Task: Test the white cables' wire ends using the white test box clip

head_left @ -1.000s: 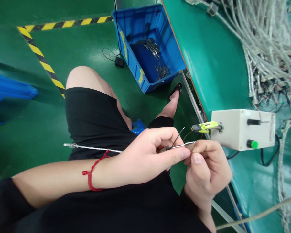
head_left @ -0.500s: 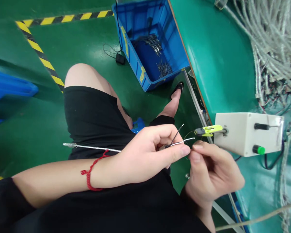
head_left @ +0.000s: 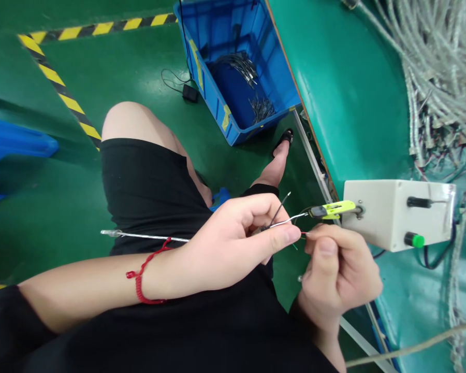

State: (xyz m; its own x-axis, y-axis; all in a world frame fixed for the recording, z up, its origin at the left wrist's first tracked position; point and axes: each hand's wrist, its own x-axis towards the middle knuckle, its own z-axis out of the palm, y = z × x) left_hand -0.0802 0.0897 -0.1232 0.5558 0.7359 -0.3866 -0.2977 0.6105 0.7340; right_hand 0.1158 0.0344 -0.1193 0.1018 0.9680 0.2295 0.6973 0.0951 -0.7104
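Observation:
My left hand (head_left: 236,238), a red cord around its wrist, is closed on a thin silvery cable (head_left: 147,237) with a clear end piece. Beyond its fingers fan out a black wire (head_left: 281,207), a white wire (head_left: 289,220), a red wire (head_left: 303,233) and a short green wire tip (head_left: 295,246). At the red wire's tip, my right hand (head_left: 337,264) is closed, its forefinger touching the wire and the thumb bent over beside it. Just beyond the wire ends is a lime-and-black clip-like piece (head_left: 332,209), mounted on a white box (head_left: 388,215).
The white box has a green knob (head_left: 416,240) and stands on the green table (head_left: 326,77). Bundled clear-sheathed cables (head_left: 438,67) lie at the table's far right. A blue bin (head_left: 233,135) with dark cables sits on the floor beside a black adapter (head_left: 190,93).
My right hand has drawn slightly away from my left thumb, and its thumb has slid back along the forefinger. The red wire now shows between the hands. Both hands shift slightly left.

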